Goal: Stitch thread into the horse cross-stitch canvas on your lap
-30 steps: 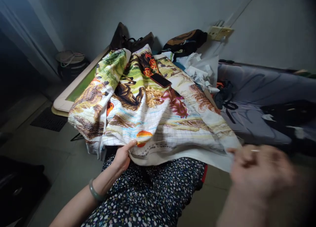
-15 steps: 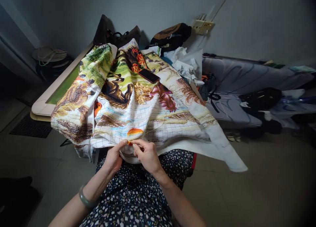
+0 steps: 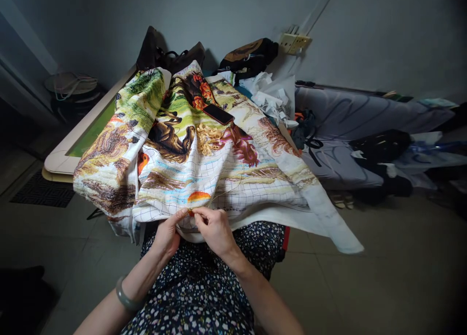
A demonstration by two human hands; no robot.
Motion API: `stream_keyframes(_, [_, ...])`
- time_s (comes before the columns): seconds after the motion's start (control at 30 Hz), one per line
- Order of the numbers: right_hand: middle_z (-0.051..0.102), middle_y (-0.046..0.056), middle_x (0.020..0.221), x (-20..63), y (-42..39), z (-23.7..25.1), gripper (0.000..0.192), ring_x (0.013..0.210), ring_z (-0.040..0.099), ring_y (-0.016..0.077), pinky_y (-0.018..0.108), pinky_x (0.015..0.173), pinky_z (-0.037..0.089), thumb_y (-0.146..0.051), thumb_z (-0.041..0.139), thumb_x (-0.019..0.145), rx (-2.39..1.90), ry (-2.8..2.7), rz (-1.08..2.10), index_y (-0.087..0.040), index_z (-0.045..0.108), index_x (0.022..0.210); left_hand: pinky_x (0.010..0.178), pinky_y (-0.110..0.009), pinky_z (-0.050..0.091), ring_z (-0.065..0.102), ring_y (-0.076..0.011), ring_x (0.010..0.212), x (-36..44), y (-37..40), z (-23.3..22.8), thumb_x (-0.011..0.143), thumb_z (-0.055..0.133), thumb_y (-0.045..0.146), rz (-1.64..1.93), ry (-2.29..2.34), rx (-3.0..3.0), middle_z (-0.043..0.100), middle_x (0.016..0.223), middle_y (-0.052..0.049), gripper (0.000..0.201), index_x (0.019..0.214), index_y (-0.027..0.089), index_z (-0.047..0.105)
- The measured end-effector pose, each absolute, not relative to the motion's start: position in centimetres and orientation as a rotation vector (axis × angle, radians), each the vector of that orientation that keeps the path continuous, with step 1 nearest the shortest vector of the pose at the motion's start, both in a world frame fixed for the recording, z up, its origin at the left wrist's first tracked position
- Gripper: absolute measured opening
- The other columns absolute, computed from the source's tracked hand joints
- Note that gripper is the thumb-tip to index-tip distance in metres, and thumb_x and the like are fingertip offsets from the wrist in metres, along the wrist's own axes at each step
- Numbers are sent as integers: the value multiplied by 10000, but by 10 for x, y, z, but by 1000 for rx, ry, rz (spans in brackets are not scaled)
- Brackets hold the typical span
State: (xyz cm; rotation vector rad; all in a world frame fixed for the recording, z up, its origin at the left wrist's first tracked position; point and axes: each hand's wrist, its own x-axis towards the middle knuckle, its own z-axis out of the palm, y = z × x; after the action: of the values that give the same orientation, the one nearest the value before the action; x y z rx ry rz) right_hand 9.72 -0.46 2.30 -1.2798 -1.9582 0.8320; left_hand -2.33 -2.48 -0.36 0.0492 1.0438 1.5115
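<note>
A large cross-stitch cloth with horses and a printed grid lies over a table and hangs down to my lap. My left hand grips its near edge, thumb on top, just below an orange stitched patch. My right hand pinches at the same edge right beside the left thumb; a needle between its fingers is too small to make out. A thin thread runs from there up across the cloth. A green bangle sits on my left wrist.
A dark phone rests on the cloth near its far end. Bags and white crumpled material lie behind it by the wall. A framed panel sticks out at left. Grey bedding and dark clothes lie on the floor at right.
My right hand came in from far out at the right to the cloth's near edge beside my left thumb, and has stayed there. The left hand kept its grip.
</note>
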Motion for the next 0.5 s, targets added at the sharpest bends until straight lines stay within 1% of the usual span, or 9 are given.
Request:
stream_keyframes(0.07, [754,41,805,95,-5,24,239,643,675,162,243,653,469,-99,531,832,-1313,-1991,779,-194,750,849,873,-321,502,686,-194,793,-23,-25,-5,517,832,135,1511,1043,47,747,843,-75,408,911,104,729])
stream_keyframes(0.13, [742,43,763,92,-7,24,212,621,664,159,243,633,474,-116,527,838,-1335,-1967,809,-190,726,838,870,-314,500,682,-184,772,-24,-25,-5,515,836,142,1515,1046,53,745,811,-67,384,882,101,731])
stream_keyframes(0.23, [666,6,611,88,-11,19,155,449,575,120,213,477,444,-206,506,870,-1340,-1773,1104,-175,659,859,880,-317,496,684,-193,815,-23,-26,-4,546,829,159,1517,1052,82,743,829,-71,367,894,101,727])
stream_keyframes(0.3, [622,-11,595,87,-13,14,134,423,546,107,196,424,428,-257,519,860,-1306,-1601,1297,-170,618,836,902,-322,490,684,-199,868,-22,-26,-2,570,821,165,1539,1058,101,744,893,-75,396,949,112,720])
stream_keyframes(0.4, [618,2,644,86,-14,8,108,519,573,114,199,488,467,-257,573,799,-1260,-1488,1350,-166,604,749,943,-339,476,679,-209,933,-21,-24,1,582,816,152,1560,1064,111,742,934,-73,462,1029,135,701])
stream_keyframes(0.5, [609,2,622,86,-13,5,102,533,551,114,210,527,465,-241,580,781,-1259,-1475,1324,-164,621,728,972,-355,464,673,-223,968,-20,-22,1,581,807,131,1559,1088,117,742,904,-71,478,1044,133,691])
